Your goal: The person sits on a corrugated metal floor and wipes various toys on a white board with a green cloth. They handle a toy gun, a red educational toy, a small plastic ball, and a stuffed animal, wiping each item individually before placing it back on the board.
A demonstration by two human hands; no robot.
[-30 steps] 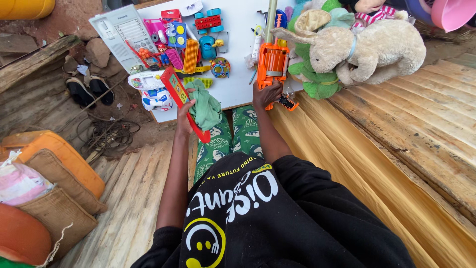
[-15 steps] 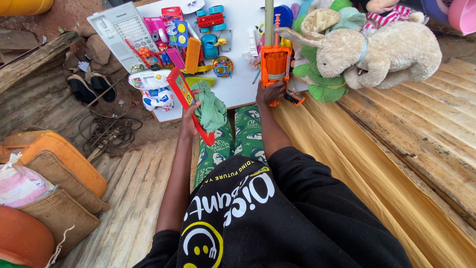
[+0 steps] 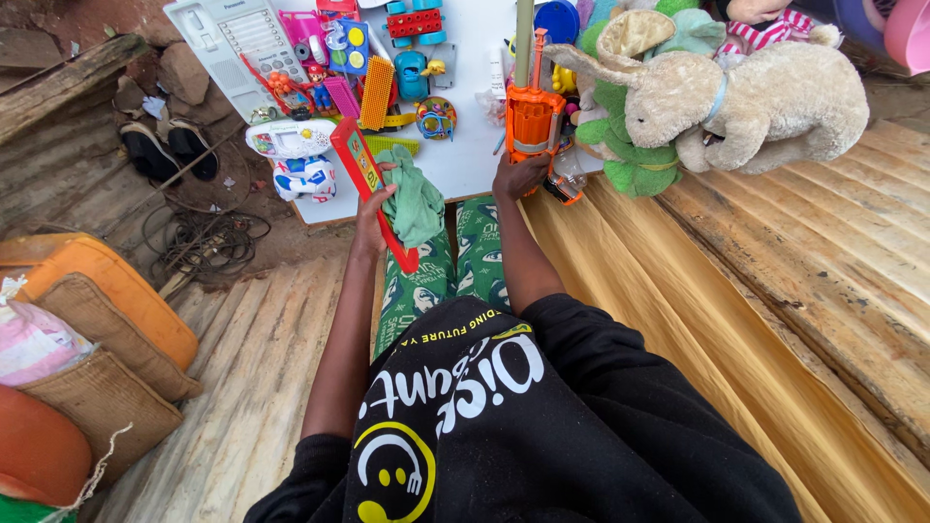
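Leaning closer, right hand [image 3: 518, 176] grips orange toy blaster [image 3: 534, 116] beside white worktop [image 3: 465, 160]; left hand [image 3: 373, 208] clasps red toy [image 3: 371, 189], green cloth [image 3: 415, 199] — wiping seems next.

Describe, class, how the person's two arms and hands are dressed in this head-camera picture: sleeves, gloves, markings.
Both forearms are bare, and the left hand and right hand wear no gloves. No ring, watch or bracelet shows. Black sleeves sit pushed up near the elbows, part of a black top printed with white lettering and a yellow smiley face.

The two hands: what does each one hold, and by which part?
Left hand grips the red flat toy mid-length, with a green cloth. Right hand holds the orange toy gun at its base.
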